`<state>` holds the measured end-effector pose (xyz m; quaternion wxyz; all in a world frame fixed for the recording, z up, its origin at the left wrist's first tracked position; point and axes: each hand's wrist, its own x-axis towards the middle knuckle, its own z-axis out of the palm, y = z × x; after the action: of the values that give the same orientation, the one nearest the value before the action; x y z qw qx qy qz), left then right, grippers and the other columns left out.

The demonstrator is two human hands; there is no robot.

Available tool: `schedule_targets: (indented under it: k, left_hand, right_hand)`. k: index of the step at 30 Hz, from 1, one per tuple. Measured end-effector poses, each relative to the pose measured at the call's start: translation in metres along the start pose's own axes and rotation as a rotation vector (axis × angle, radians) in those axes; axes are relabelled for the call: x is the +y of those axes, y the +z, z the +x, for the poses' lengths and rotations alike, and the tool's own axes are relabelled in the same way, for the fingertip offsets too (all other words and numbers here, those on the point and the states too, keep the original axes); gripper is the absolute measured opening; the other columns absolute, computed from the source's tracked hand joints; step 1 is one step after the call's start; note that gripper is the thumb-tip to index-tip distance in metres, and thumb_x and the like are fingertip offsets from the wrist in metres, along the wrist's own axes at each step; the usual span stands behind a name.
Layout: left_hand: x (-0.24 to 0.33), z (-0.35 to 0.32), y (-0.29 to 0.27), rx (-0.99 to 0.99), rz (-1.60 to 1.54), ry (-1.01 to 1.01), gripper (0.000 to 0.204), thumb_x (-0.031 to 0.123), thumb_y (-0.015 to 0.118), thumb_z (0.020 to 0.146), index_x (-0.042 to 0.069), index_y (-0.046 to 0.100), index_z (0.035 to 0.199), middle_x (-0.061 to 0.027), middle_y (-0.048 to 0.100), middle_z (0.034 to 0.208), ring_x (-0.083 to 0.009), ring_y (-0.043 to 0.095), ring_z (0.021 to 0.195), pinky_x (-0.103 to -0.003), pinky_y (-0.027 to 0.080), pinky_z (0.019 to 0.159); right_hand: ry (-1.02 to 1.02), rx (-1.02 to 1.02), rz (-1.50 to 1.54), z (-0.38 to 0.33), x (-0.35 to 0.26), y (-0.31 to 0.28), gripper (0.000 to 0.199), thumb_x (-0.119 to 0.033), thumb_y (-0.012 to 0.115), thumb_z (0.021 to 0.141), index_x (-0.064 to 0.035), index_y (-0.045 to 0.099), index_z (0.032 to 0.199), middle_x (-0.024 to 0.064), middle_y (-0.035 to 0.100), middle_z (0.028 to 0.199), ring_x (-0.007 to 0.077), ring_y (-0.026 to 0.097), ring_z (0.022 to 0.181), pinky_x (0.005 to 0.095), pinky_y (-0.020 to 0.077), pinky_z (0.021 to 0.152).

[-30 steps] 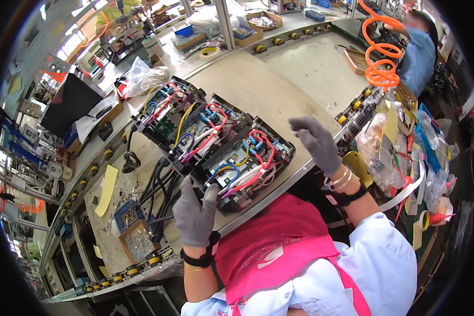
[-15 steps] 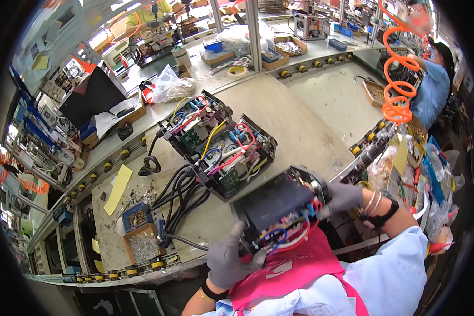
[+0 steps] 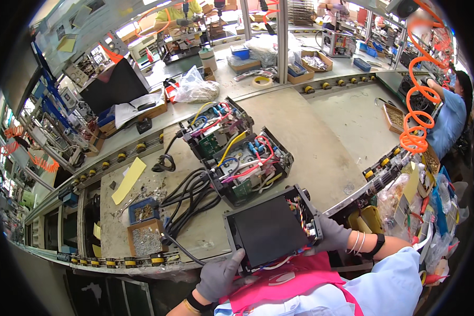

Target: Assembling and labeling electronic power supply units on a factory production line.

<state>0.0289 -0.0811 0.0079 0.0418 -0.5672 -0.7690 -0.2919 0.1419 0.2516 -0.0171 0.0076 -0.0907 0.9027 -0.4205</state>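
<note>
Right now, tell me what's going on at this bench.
A person in grey gloves holds a black electronics unit over the near edge of the workbench, flat dark panel up and coloured wires showing at its right end. The left hand grips its lower left corner; the right hand holds its right side. Two more open units with exposed wiring sit on the bench just beyond, black cables trailing to their left. A co-worker in blue works at the far right.

- Your left hand (image 3: 219,277), at 6 o'clock: grey knit glove, dark wristband with yellow edge.
- Your right hand (image 3: 333,235), at 4 o'clock: grey glove, thin bangles, black strap.
- Light-blue sleeves, pink apron.
</note>
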Motion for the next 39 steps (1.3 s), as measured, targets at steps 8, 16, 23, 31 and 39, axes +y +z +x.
schedule_targets:
  k: [8,16,23,31,39]
  left_hand:
    - [0.005,0.018,-0.062,-0.792,-0.193,-0.411,0.083,0.042,0.061,0.087,0.011,0.017,0.151,-0.0212,0.062,0.099,-0.0407,0.064,0.081,-0.045,0.052,0.071]
    - [-0.084,0.148,-0.225,-0.658,0.263,-0.571,0.062,0.045,0.069,0.082,0.010,0.052,0.130,-0.0136,0.069,0.094,-0.0296,0.067,0.092,-0.038,0.052,0.082]
    - [-0.293,0.196,-0.098,0.034,0.341,-0.646,0.080,0.066,0.052,0.086,0.001,0.048,0.132,-0.0225,0.067,0.100,-0.0351,0.065,0.093,-0.043,0.050,0.082]
    - [-0.308,0.237,-0.062,-0.021,-0.233,-0.920,0.049,0.046,0.064,0.085,0.000,0.064,0.102,-0.0077,0.066,0.081,-0.0170,0.063,0.070,-0.031,0.051,0.065]
    - [-0.278,0.247,-0.056,0.324,-0.176,-0.416,0.044,0.027,0.075,0.075,0.004,0.063,0.111,-0.0089,0.062,0.068,-0.0147,0.059,0.058,-0.030,0.047,0.057]
  right_hand:
    - [0.394,-0.743,-0.317,0.046,-0.041,-0.092,0.104,-0.042,0.080,0.071,0.0000,0.022,0.146,0.0257,0.039,0.140,0.0369,0.050,0.122,0.0399,0.0434,0.100]
    - [0.531,-0.413,-0.663,0.155,-0.067,-0.262,0.078,-0.054,0.067,0.081,-0.0081,0.043,0.139,0.0164,0.062,0.120,0.0300,0.064,0.103,0.0387,0.0498,0.090]
    - [0.366,0.010,-0.054,0.298,0.036,-0.176,0.074,-0.065,0.041,0.091,-0.0088,0.042,0.138,0.0167,0.060,0.118,0.0246,0.064,0.094,0.0355,0.0579,0.071]
    - [0.532,-0.204,-0.036,0.349,0.055,-0.136,0.080,-0.077,0.027,0.086,-0.0134,0.060,0.122,0.0151,0.061,0.109,0.0244,0.063,0.086,0.0380,0.0576,0.063]
    - [0.444,-0.118,0.357,0.307,0.082,-0.121,0.057,-0.049,0.063,0.087,0.0001,0.061,0.115,0.0062,0.062,0.087,0.0123,0.056,0.071,0.0247,0.0470,0.062]
